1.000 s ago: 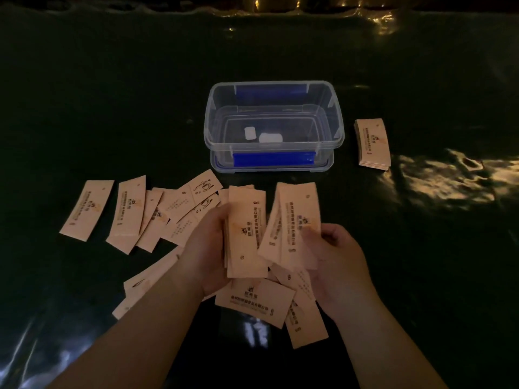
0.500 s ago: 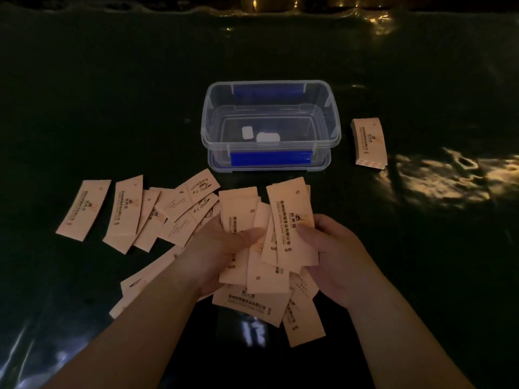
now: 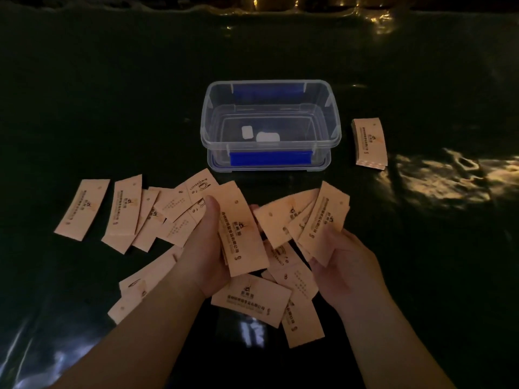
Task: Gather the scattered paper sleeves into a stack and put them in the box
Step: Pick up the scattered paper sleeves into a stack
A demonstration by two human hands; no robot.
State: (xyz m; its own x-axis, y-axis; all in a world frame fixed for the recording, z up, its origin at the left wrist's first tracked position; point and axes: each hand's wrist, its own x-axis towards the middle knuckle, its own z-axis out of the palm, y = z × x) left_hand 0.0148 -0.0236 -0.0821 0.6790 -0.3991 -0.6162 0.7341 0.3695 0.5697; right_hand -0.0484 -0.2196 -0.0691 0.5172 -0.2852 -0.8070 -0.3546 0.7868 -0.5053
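Note:
Pale orange paper sleeves with dark print lie scattered on a dark table. My left hand (image 3: 205,248) grips a small bundle of sleeves (image 3: 241,231), thumb on top. My right hand (image 3: 342,262) holds a fanned bunch of sleeves (image 3: 323,220) just to the right. Loose sleeves (image 3: 120,209) spread out to the left, and more loose ones (image 3: 252,300) lie under and between my hands. A clear plastic box (image 3: 206,127) with blue clips stands open behind them, holding two small white pieces. A neat stack of sleeves (image 3: 369,141) rests to the right of the box.
The table top (image 3: 112,94) is dark, glossy and wrinkled, with bright reflections (image 3: 449,175) at the right. The box sits on its clear lid (image 3: 323,164). The room is dim and the far edge is hard to make out.
My two hands, which were brought together half a second ago, have parted. The left bundle now tilts left, and the right bunch has fanned out to the right.

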